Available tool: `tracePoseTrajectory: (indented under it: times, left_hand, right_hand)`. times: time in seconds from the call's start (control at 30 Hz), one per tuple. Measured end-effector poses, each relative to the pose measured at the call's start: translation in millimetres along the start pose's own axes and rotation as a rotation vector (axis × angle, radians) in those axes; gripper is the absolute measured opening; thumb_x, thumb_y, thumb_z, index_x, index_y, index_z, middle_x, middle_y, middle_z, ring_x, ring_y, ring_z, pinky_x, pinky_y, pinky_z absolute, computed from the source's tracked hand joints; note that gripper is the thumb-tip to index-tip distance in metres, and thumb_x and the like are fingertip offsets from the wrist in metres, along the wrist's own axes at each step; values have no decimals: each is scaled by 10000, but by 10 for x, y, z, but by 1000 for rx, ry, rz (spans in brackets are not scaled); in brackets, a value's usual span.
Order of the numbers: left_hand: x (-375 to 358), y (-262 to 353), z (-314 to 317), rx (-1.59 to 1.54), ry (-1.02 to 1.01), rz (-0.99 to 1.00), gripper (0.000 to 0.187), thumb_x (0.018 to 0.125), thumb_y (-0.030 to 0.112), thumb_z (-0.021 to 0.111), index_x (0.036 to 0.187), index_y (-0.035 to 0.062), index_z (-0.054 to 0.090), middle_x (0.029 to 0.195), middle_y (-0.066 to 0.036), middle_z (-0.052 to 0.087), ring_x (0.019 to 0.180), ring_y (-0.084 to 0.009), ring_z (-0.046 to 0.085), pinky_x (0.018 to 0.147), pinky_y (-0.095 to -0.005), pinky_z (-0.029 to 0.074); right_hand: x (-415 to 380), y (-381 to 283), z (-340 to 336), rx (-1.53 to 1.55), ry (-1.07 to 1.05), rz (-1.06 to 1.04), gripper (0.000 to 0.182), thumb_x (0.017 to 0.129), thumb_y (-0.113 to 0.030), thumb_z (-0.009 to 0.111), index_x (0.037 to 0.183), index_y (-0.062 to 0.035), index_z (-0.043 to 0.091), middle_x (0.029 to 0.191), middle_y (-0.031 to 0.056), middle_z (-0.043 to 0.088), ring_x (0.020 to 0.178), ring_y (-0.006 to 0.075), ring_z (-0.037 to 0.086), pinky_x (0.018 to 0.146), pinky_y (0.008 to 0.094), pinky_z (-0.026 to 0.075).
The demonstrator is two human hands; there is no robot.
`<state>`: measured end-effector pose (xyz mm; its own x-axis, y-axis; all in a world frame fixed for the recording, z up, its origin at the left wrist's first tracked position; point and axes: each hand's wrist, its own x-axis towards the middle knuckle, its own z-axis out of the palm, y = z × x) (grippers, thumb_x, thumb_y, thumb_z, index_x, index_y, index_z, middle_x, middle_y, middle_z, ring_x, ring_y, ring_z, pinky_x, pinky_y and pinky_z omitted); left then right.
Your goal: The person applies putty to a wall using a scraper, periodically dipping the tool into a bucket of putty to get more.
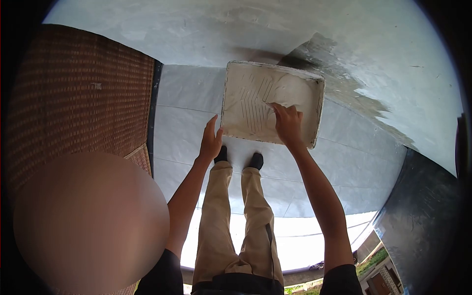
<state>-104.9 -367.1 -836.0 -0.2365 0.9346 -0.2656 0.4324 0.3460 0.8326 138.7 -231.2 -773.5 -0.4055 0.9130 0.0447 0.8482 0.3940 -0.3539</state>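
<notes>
A pale, paint-smeared paint tray (pixel 236 98) with a ribbed middle and a worn rim is below me, in front of my feet. My left hand (pixel 212 142) is at its near left corner, fingers stretched out and apart, thumb right at the rim. Over the tray's ribbed part, my right hand (pixel 287 122) reaches down with thumb and fingers pinched together. Something small and whitish shows at those fingertips, and I cannot tell what it is. Behind the right hand, the paint surface looks smooth and wet.
Grey tiles make up the floor (pixel 187 132). Ahead rises a light grey wall (pixel 196 39) with a darker, patchy area at the right. A brown woven panel (pixel 88 93) stands at the left, a dark panel (pixel 423 221) at the right. A blurred round shape covers the lower left.
</notes>
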Motion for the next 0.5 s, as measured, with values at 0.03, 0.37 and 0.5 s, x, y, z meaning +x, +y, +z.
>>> tracePoseTrajectory:
  times: [0.03, 0.37, 0.5]
  left_hand:
    - [5, -18, 15, -2, -5, -7, 503, 1021, 191, 475, 1473, 0, 369, 1460, -210, 454, 1372, -356, 419, 1143, -426, 325]
    - [7, -12, 58, -108, -37, -26, 474, 1025, 138, 448, 1474, 0, 390, 1472, -191, 465, 1403, -297, 411, 1167, -382, 295]
    - [3, -26, 82, -117, -6, -6, 470, 1023, 169, 460, 1462, 9, 406, 1444, -197, 488, 1358, -337, 448, 1142, -404, 331]
  right_hand:
    - [-41, -38, 13, 11, -11, -44, 245, 927, -100, 604, 1149, -184, 665, 978, -6, 736, 854, 215, 589, 796, 383, 372]
    - [-424, -79, -99, 54, -86, -183, 229, 904, -86, 624, 1104, -182, 677, 947, -30, 731, 818, 191, 541, 777, 376, 346]
    - [-438, -20, -149, 98, -237, -180, 210, 912, -97, 625, 1100, -176, 678, 921, -15, 726, 821, 197, 542, 774, 382, 342]
